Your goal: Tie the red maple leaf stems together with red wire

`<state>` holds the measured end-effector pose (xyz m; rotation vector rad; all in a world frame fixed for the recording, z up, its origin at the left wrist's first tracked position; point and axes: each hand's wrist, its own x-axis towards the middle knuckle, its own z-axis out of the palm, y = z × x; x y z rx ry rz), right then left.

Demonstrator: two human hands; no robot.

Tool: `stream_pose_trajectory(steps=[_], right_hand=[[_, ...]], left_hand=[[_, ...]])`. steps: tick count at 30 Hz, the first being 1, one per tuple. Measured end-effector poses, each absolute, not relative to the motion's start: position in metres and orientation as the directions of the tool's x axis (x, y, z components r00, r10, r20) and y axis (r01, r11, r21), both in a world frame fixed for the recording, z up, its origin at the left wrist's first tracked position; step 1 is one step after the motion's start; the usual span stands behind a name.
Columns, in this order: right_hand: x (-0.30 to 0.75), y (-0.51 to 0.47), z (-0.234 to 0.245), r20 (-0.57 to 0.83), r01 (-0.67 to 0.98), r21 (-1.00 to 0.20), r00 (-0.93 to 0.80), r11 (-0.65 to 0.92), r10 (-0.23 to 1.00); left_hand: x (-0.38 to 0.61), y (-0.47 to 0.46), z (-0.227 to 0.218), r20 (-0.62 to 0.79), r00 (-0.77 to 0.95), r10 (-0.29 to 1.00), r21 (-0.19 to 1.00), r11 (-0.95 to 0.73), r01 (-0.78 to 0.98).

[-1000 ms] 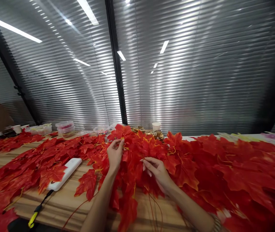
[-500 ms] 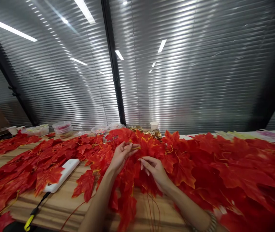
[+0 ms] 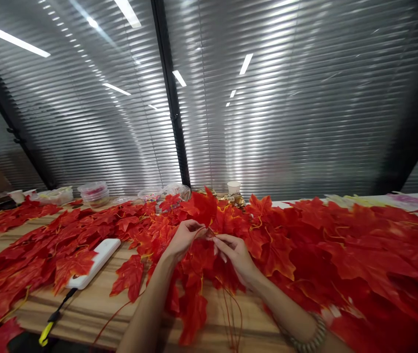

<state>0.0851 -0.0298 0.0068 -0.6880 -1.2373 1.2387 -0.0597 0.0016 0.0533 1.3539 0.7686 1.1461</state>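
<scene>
Red artificial maple leaves (image 3: 304, 255) cover most of the wooden table (image 3: 94, 309). My left hand (image 3: 181, 240) and my right hand (image 3: 234, 252) meet at the middle of the pile, fingertips together. Both pinch the thin stem of a red leaf (image 3: 203, 208) that stands up just behind them. Thin red wire stems (image 3: 231, 314) trail from under my right hand toward the table's near edge. A beaded bracelet (image 3: 310, 333) sits on my right wrist.
A white power bank (image 3: 94, 262) with a black-and-yellow cable (image 3: 52, 323) lies at the left. Plastic tubs (image 3: 93, 192), a small white cup (image 3: 233, 187) and gold foil items (image 3: 234, 198) stand along the back edge by the window blinds.
My left hand has come down and right from the pile's far part to meet my right hand. A leaf has been raised upright behind them. The view has shifted slightly.
</scene>
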Motion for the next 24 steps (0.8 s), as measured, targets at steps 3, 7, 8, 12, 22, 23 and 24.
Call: stream_pose_trajectory(steps=[3, 7, 8, 12, 22, 23, 24], right_hand=[[0.085, -0.03, 0.007, 0.322, -0.307, -0.913, -0.141, 0.268, 0.936], [0.084, -0.031, 0.008, 0.325, -0.335, -0.903, -0.125, 0.268, 0.937], [0.084, -0.031, 0.008, 0.324, -0.342, -0.901, -0.124, 0.266, 0.938], [0.085, -0.032, 0.008, 0.331, -0.365, -0.893, -0.137, 0.263, 0.934], [0.085, -0.03, 0.006, 0.343, -0.432, -0.865, -0.141, 0.254, 0.929], [0.085, -0.03, 0.006, 0.345, -0.436, -0.864, -0.142, 0.254, 0.928], [0.085, -0.03, 0.006, 0.345, -0.438, -0.862, -0.144, 0.253, 0.927]], left_hand=[[-0.061, 0.004, 0.052, 0.184, 0.301, 0.936, 0.974, -0.132, -0.187], [-0.061, 0.004, 0.052, 0.163, 0.318, 0.934, 0.98, -0.117, -0.161], [-0.061, 0.004, 0.052, 0.17, 0.318, 0.933, 0.98, -0.125, -0.157], [-0.06, 0.005, 0.05, 0.225, 0.29, 0.93, 0.967, -0.176, -0.186], [-0.064, 0.004, 0.063, 0.585, -0.06, 0.809, 0.811, -0.583, 0.053], [-0.066, 0.004, 0.065, 0.628, -0.08, 0.774, 0.775, -0.615, 0.146], [-0.066, 0.004, 0.066, 0.659, -0.076, 0.748, 0.743, -0.631, 0.223]])
